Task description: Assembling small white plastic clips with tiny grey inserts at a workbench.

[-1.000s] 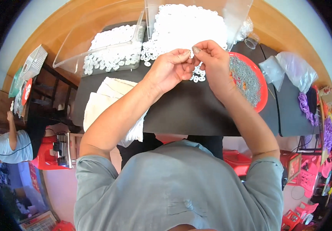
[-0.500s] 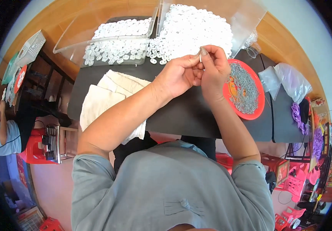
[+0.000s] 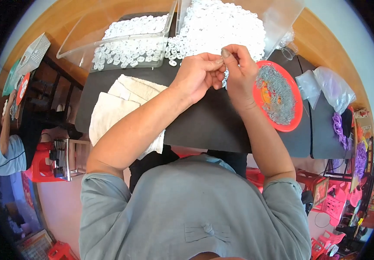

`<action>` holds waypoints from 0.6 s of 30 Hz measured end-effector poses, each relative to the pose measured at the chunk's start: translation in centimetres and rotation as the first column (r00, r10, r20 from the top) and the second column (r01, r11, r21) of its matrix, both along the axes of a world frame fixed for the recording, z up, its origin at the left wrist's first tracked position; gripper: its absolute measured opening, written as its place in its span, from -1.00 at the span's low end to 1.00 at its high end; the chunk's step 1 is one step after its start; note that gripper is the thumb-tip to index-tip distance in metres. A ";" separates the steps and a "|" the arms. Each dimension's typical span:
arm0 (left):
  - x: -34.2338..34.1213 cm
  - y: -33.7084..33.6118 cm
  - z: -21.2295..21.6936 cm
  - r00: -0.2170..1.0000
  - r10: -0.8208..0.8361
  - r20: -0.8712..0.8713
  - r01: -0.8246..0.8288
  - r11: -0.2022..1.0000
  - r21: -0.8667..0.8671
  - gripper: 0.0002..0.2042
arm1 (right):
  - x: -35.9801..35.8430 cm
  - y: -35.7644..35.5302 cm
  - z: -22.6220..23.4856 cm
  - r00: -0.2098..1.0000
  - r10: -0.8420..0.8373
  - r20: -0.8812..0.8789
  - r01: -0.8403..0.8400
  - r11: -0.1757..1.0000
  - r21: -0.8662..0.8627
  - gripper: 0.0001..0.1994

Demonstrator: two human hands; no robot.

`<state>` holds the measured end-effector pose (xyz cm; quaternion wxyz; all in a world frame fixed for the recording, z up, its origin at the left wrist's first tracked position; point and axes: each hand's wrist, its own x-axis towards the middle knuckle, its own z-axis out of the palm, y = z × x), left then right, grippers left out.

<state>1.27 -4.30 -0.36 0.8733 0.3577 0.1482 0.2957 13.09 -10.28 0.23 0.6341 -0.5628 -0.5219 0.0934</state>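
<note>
My left hand (image 3: 201, 76) and my right hand (image 3: 241, 73) meet above the table, just in front of a large heap of small white oval plastic pieces (image 3: 221, 30). Both are closed in a pinch, thumbs and fingertips nearly touching. Whatever sits between the fingertips is too small and covered to make out. Close to my right wrist lies a red oval plate (image 3: 299, 110) bearing many thin grey metal pins or screws (image 3: 282, 104). Left of my left forearm, a folded cream cloth (image 3: 113, 108) rests on the dark table (image 3: 195, 125).
A clear plastic bin (image 3: 152, 65) with more white pieces stands at the back left. To the right are clear plastic bags (image 3: 332, 89) and purple cord (image 3: 339, 130). A co-worker (image 3: 7, 149) sits far left near a white basket (image 3: 34, 52). Pink stools (image 3: 336, 201) stand at right.
Both hands have shifted slightly up and closed tighter together. A small white piece that showed between the fingertips is now covered. The view has moved a little; the co-worker's arm has shifted.
</note>
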 end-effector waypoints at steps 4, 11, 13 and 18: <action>-0.1 0.4 0.5 0.992 0.122 -0.014 -0.120 0.987 0.105 -0.87 | 1.9 -0.2 0.9 0.979 -0.016 0.201 0.025 0.999 -0.044 -0.89; -0.2 0.2 0.9 0.942 0.306 -0.136 -0.276 0.940 0.201 -0.90 | 2.8 -0.5 0.7 0.920 0.104 0.379 -0.031 0.981 -0.193 -0.88; -0.2 0.2 0.9 0.941 0.305 -0.145 -0.263 0.931 0.252 -0.88 | 2.6 -0.7 1.0 0.911 0.096 0.402 -0.018 0.981 -0.194 -0.89; -0.2 0.2 0.9 0.936 0.316 -0.154 -0.263 0.921 0.288 -0.89 | 2.7 -0.6 0.9 0.886 0.075 0.457 0.000 0.987 -0.163 -0.89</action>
